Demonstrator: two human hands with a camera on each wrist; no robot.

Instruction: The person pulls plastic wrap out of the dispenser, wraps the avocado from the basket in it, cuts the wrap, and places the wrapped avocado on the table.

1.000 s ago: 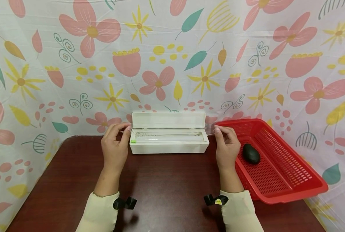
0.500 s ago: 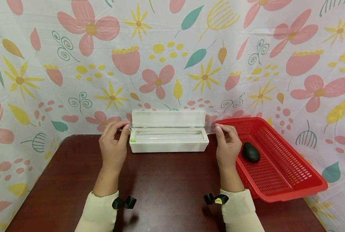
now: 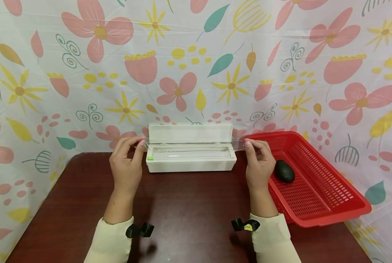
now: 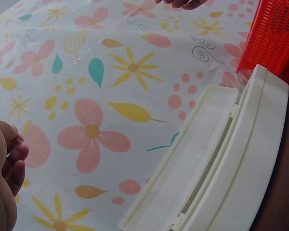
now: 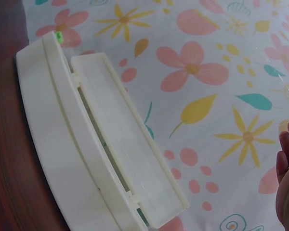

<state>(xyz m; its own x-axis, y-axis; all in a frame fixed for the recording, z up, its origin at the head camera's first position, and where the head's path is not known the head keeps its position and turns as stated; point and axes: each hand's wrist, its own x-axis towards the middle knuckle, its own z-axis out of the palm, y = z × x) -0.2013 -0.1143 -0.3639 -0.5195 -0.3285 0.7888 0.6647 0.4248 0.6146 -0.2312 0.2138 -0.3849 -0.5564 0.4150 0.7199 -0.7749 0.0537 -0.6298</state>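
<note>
In the head view a white cling film dispenser box (image 3: 191, 166) stands at the table's back edge, its lid (image 3: 190, 134) raised against the curtain. A pale roll (image 3: 189, 154) shows inside. From it comes clear cling film (image 3: 238, 144), stretched between both hands above the box. My left hand (image 3: 127, 168) pinches the film's left corner between thumb and fingers. At the other corner, my right hand (image 3: 259, 164) pinches likewise. The film's edge shows as a faint line in the left wrist view, between the left hand (image 4: 5, 173) and the right hand (image 4: 180, 4).
A red perforated basket (image 3: 327, 221) sits right of the box, close to my right hand. In it lies a dark green, avocado-like oval (image 3: 284, 171). A floral curtain (image 3: 183, 54) hangs directly behind the brown table (image 3: 192, 212). A small green tab (image 3: 150, 158) marks the box's left end.
My left hand has shifted slightly left, and the gap between the hands has widened a little. More of the cling film shows beside the box. The view has tilted slightly.
</note>
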